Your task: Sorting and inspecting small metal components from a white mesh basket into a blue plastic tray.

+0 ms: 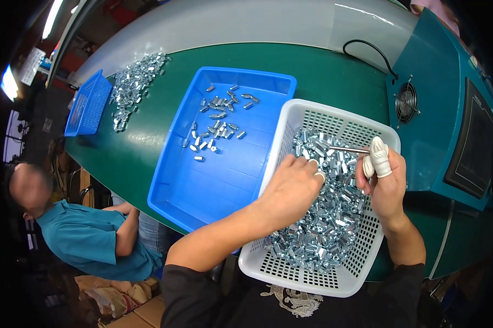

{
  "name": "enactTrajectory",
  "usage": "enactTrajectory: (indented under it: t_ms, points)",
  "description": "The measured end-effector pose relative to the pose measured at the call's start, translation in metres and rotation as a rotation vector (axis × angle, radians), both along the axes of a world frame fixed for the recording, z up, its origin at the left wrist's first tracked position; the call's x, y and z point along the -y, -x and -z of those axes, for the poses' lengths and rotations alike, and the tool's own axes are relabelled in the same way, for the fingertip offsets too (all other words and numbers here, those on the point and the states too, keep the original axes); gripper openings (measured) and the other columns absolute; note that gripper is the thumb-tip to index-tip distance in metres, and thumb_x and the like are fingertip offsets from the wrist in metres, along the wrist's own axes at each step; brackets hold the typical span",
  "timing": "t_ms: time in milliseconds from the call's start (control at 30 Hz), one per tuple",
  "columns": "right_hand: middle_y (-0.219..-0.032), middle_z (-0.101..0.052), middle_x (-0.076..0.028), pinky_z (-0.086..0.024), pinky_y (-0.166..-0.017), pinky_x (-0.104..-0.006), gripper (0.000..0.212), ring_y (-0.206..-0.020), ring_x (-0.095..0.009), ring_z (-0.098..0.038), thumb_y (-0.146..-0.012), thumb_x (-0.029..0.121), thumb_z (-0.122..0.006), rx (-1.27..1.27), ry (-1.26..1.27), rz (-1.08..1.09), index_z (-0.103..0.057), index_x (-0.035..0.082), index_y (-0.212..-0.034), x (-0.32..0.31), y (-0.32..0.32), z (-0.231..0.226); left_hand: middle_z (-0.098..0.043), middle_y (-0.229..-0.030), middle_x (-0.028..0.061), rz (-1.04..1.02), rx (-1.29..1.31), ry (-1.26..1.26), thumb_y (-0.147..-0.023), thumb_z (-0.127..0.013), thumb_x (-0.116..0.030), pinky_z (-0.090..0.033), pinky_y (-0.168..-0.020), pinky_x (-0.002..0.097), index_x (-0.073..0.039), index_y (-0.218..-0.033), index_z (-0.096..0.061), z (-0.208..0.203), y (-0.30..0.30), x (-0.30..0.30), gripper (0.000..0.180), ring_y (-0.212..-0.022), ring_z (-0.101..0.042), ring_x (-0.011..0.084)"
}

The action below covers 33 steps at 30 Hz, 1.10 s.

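A white perforated plastic basket (pixel 386 232) stands before me, heaped with small shiny metal hex pieces (pixel 317 240). My left hand (pixel 290 188) reaches over its left side, fingers curled down at the pieces. White finger cots cover some of its fingertips, and whatever they pinch is hidden. At the basket's right side, my right hand (pixel 386 175) is closed round a thin metal rod (pixel 349 149), which points left toward my left hand's fingers. White finger cots are on this hand's thumb and finger too. Left of the basket, a shallow blue tray (pixel 202 188) holds scattered metal hex pieces (pixel 219 104).
Farther left on the green table (pixel 137 169) lies a loose pile of metal pieces (pixel 134 85) beside a small blue basket (pixel 88 106). A teal machine (pixel 443 109) with a fan and dark screen stands at right. Another person (pixel 88 235) sits at the left edge.
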State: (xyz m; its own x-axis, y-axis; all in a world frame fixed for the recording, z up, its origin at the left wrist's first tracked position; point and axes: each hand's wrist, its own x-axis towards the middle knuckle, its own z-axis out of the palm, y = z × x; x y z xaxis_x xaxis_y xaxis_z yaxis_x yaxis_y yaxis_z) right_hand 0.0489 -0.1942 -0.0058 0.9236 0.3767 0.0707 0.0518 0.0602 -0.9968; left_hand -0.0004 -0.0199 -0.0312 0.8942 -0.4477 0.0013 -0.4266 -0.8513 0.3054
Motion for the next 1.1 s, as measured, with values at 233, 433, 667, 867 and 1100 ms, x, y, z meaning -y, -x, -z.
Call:
enactTrajectory:
  t_ms: [233,433,667,867,1100]
  points:
    - [-0.05,-0.047,-0.002,-0.028,-0.039,-0.019,0.039,-0.041,-0.004,-0.036,-0.096,0.028,-0.035,-0.04,-0.028,-0.043,-0.044,0.007,-0.065,-0.005,-0.005,-0.004,-0.057,-0.076,0.0116,-0.044,0.108,0.004,-0.064,-0.054,0.0,-0.038,-0.075,0.0364,-0.003,-0.072,-0.06,-0.012,0.005,0.002,0.009,-0.081,-0.054,0.0264]
    - [-0.051,-0.048,-0.001,-0.029,-0.04,-0.0185,0.038,-0.041,-0.003,-0.036,-0.096,0.027,-0.036,-0.006,-0.052,-0.042,-0.044,0.007,-0.064,0.0,-0.004,-0.002,-0.056,-0.079,0.0109,-0.129,0.223,0.446,-0.068,-0.068,-0.003,-0.043,-0.07,0.0358,-0.002,-0.088,-0.064,-0.016,-0.007,-0.002,0.021,-0.076,-0.052,0.0272]
    - [-0.051,-0.048,-0.001,-0.029,-0.039,-0.0179,0.037,-0.041,-0.002,-0.035,-0.095,0.024,-0.038,0.017,-0.062,-0.045,-0.045,0.007,-0.063,0.002,-0.003,-0.001,-0.055,-0.08,0.0058,-0.303,0.347,0.721,-0.066,-0.072,-0.003,-0.038,-0.062,0.0275,-0.002,-0.086,-0.061,-0.028,-0.01,-0.012,0.023,-0.073,-0.046,0.0181]
    - [-0.051,-0.048,0.0,-0.028,-0.039,-0.0179,0.037,-0.041,-0.002,-0.036,-0.095,0.023,-0.039,0.034,-0.053,-0.067,-0.046,0.007,-0.063,0.0,-0.005,-0.001,-0.062,-0.089,0.0104,-0.322,0.213,0.919,-0.073,-0.066,0.002,-0.047,-0.073,0.0274,0.001,-0.092,-0.061,-0.026,-0.009,-0.009,0.02,-0.082,-0.059,0.0194]
    - [-0.051,-0.048,0.0,-0.028,-0.039,-0.0183,0.035,-0.041,-0.004,-0.038,-0.094,0.028,-0.04,-0.03,0.084,-0.139,-0.048,0.006,-0.068,-0.008,0.0,-0.001,-0.063,-0.085,0.0089,-0.09,0.304,0.893,-0.07,-0.068,0.003,-0.047,-0.069,0.0287,-0.002,-0.094,-0.064,-0.021,-0.01,-0.016,0.025,-0.078,-0.06,0.0193]
